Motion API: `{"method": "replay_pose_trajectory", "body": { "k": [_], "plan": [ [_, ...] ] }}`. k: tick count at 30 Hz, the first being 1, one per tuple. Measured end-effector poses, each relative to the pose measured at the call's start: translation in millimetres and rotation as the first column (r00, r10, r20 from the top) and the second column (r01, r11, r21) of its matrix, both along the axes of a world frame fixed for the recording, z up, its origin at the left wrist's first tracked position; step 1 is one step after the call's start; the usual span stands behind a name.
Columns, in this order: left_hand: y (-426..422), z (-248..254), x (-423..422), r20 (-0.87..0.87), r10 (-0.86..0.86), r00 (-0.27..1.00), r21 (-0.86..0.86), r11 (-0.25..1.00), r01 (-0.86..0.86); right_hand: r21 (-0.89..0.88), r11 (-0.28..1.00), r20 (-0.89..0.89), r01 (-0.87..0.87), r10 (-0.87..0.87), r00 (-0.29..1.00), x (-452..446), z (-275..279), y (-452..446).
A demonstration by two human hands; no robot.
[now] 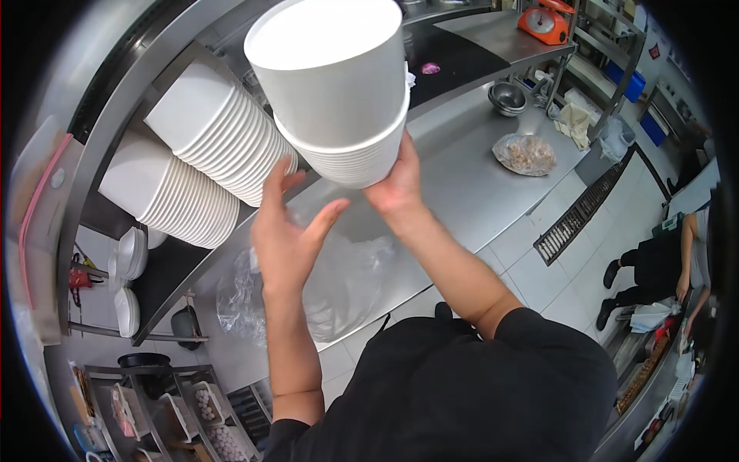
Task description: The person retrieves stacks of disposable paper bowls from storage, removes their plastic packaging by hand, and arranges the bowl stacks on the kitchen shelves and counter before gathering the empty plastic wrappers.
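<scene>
A stack of nested white tubs [331, 92] is raised in front of me at the top of the view. My right hand [396, 181] grips its lower right side, with the fingers partly hidden behind it. Just below and left of that stack, my left hand [289, 231] is open, thumb and fingers apart, holding nothing. Two more tub stacks, an upper one [219, 127] and a lower one [173, 189], lie tilted on the shelf to the left. Under my forearms, a crumpled clear plastic bag [346, 281] rests on the steel counter [454, 169].
Toward the right of the counter are metal bowls [507, 98] and a bag of pale brown food [525, 154]. An orange scale [543, 26] stands on the upper shelf. Another person [654, 258] works at far right. Smaller white bowls [131, 254] sit below left.
</scene>
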State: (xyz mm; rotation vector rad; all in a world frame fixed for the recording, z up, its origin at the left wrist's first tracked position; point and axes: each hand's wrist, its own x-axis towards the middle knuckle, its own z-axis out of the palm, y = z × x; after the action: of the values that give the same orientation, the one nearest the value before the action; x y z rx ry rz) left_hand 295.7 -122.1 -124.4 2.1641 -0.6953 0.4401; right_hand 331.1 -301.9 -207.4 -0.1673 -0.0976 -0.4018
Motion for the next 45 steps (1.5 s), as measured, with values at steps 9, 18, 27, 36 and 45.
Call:
{"method": "replay_pose_trajectory", "body": {
  "k": [9,18,27,36,45],
  "plan": [
    [-50,-34,44,0.243,0.064,0.968,-0.023,0.998,-0.06,-0.186,0.983,-0.27,0.009,-0.06,0.961,5,-11,-1],
    [-58,-43,52,0.249,0.173,0.953,-0.026,0.985,-0.172,-0.872,-0.313,0.474,0.377,-0.733,0.488,-27,-12,-28],
    [-55,-54,77,0.332,0.302,0.893,-0.065,0.952,-0.298,-0.856,-0.493,0.438,0.155,-0.533,0.724,-5,2,-39],
    [-70,-65,47,0.23,0.118,0.966,0.025,0.992,-0.127,-0.477,-0.85,0.837,0.224,-0.362,0.409,42,23,-148],
    [-94,-64,38,0.06,0.031,0.998,0.192,0.981,-0.042,-0.274,-0.962,0.52,-0.005,-0.153,0.84,93,44,-179]
  ]
}}
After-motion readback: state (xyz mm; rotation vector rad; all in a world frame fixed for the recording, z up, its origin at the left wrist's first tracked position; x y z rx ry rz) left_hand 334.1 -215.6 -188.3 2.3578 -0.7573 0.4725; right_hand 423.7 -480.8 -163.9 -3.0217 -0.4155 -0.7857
